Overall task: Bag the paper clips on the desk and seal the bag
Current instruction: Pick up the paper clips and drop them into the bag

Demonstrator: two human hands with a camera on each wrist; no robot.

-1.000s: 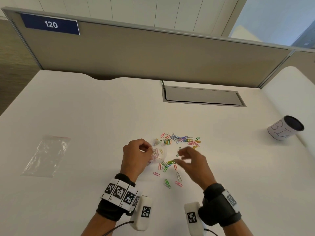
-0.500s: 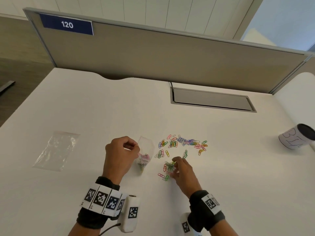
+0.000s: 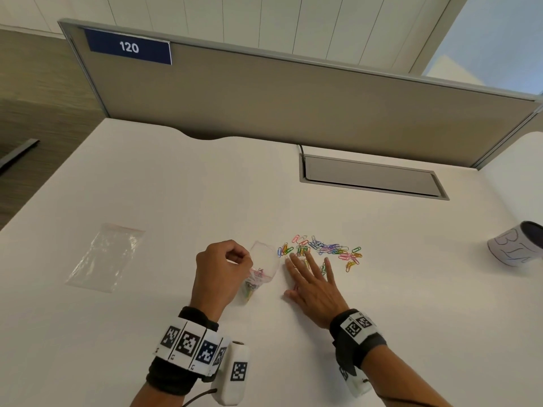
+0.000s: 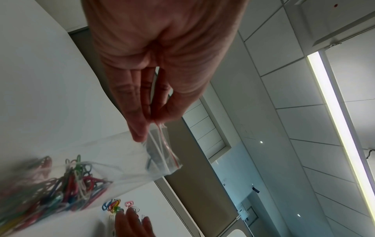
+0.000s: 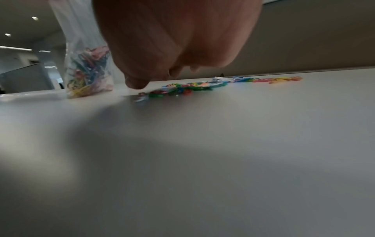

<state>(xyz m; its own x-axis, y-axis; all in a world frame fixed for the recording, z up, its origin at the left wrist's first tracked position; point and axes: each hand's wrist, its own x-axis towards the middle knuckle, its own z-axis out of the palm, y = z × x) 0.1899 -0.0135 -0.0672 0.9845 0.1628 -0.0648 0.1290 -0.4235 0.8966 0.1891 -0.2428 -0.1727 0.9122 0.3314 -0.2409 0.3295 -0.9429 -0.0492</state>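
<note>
My left hand (image 3: 223, 267) pinches the red-striped rim of a small clear zip bag (image 3: 263, 265) and holds it upright on the white desk (image 3: 176, 186). Coloured paper clips (image 4: 67, 190) fill the bag's bottom. Just right of the bag, my right hand (image 3: 311, 279) lies flat on the desk with its fingers spread, over a few loose clips. A scatter of coloured paper clips (image 3: 326, 249) lies beyond its fingertips. The left wrist view shows thumb and fingers (image 4: 140, 121) closed on the bag's mouth (image 4: 162, 150). In the right wrist view the bag (image 5: 87, 70) stands left of my palm (image 5: 172, 40).
A second clear zip bag (image 3: 107, 257) lies flat at the desk's left. A white cup with a dark rim (image 3: 517, 245) lies on its side at the far right. A grey cable hatch (image 3: 370, 177) sits behind, below the partition (image 3: 293, 101).
My right hand has opened from a curled pinch over the near clips and now lies flat, reaching farther toward the scatter. The left hand still holds the bag upright.
</note>
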